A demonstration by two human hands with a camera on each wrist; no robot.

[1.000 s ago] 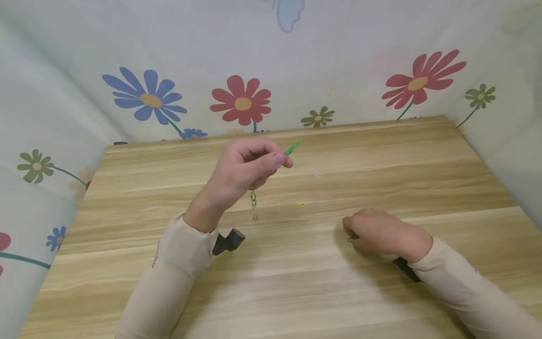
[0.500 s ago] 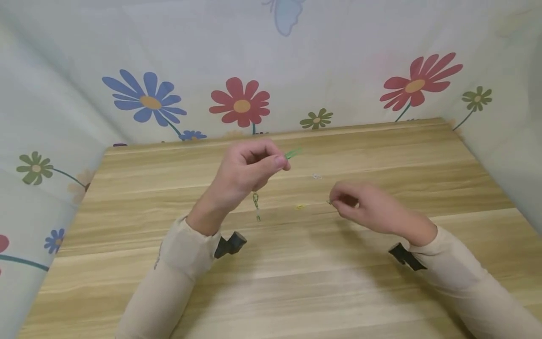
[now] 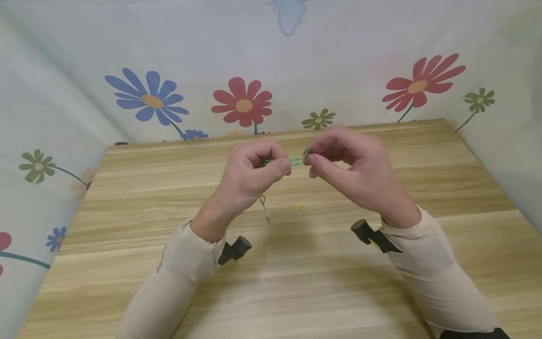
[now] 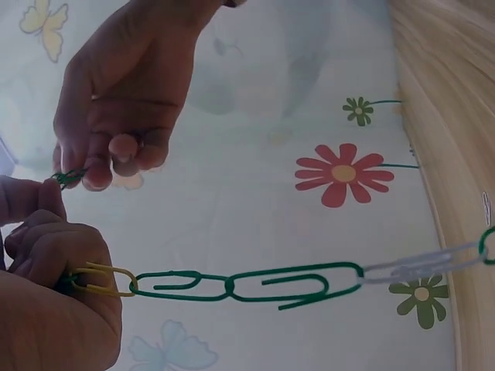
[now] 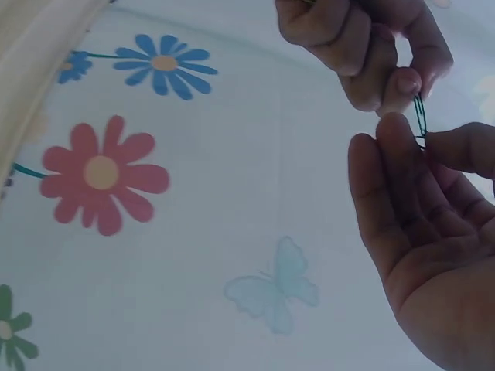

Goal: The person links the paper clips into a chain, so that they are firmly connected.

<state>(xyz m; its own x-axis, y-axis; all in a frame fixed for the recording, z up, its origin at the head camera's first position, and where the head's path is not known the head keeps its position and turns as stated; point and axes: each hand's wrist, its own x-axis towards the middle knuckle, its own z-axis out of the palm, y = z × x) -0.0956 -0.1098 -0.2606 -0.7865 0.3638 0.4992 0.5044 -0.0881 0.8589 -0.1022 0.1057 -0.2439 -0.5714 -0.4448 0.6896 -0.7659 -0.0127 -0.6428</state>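
Between thumb and forefinger my left hand [image 3: 250,172] pinches a green paper clip [image 3: 297,162] that juts out to the right. From its curled fingers hangs a chain of linked paper clips [image 4: 230,287], in yellow, green and white. My right hand [image 3: 362,169] pinches a second, darker green paper clip [image 3: 306,152] in its fingertips, right at the free end of the first. The right wrist view shows the green clip [image 5: 420,116] spanning both hands' fingertips. Fingertips partly cover the spot where the two clips meet, so I cannot tell whether they are linked.
A loose yellow paper clip [image 3: 300,207] lies on the wooden table [image 3: 296,282] below the hands. A white paper clip [image 4: 486,209] shows at the right edge of the left wrist view. A flower-printed curtain [image 3: 355,70] stands behind the table.
My right hand has picked a green paper clip off the table and carried it up and left to the clip in my left hand. The left hand has barely moved; its hanging chain sways.
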